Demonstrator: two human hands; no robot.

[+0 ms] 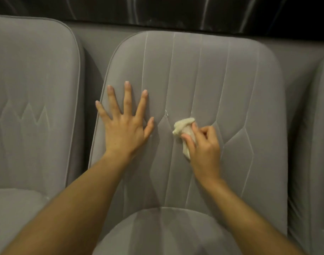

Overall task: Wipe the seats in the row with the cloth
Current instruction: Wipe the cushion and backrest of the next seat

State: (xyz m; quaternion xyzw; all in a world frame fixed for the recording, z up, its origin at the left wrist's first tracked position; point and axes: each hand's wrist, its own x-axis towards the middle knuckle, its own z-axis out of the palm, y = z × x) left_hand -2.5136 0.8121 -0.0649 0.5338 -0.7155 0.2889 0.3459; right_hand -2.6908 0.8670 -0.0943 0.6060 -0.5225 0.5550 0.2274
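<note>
Head view looks down on a row of grey seats. The middle seat fills most of the frame, with its backrest running up to 12 o'clock and the rounded cushion at 6 o'clock. The left seat sits at 9 o'clock, and only a sliver of the right seat shows at 3 o'clock.

The left hand lies flat on the left part of the backrest. Its fingers are straight, spread and aimed at 12 o'clock, with the thumb out toward 2 o'clock. That grip is released and holds nothing, just palm on fabric.

The right hand is at 3 o'clock from the left one, near it but not touching. Its grip is clenched round a small cream cloth, all bunched up and pinched between thumb and fingertips. The cloth pokes out of the fingers toward 10 o'clock and touches the backrest about mid-height, right where the stitch lines bend. A bit more of it shows under the thumb side, toward 7 o'clock.

There's a little whitish streak on a seam just beside the cloth, at its 11 o'clock. Both forearms are bare; the left comes in from 7 o'clock and the right from 5 o'clock. A dark glossy wall runs behind the seats at 12 o'clock.
</note>
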